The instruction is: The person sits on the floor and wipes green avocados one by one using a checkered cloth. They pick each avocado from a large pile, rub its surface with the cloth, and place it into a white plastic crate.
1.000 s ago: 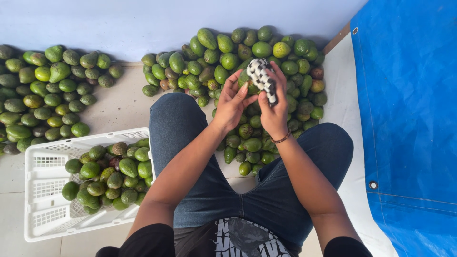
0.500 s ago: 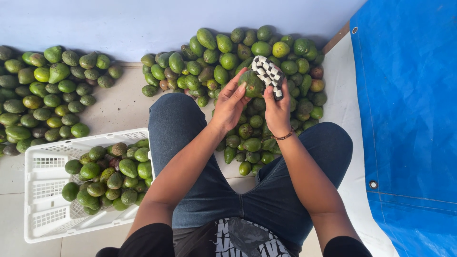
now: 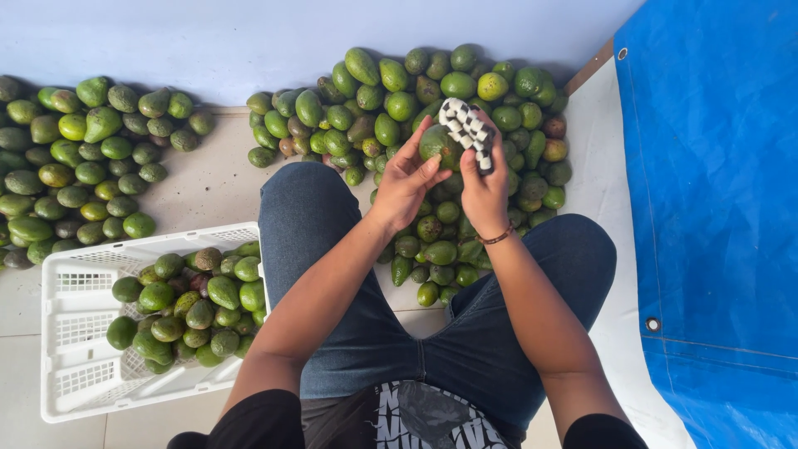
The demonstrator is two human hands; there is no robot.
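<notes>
Tiled floor (image 3: 208, 187); both hands (image 3: 449, 179) grip green avocado (image 3: 436, 143), white foam net (image 3: 467, 131) seemingly half-on.

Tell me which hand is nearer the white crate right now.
Left. The left hand is up over the central avocado pile, on the side toward the white crate, cupping an avocado; the right hand is farther away, holding a black-and-white checkered piece.

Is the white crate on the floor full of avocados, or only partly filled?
Partly filled. In the white crate, avocados are piled against the right side, while the left side shows bare white lattice.
</notes>
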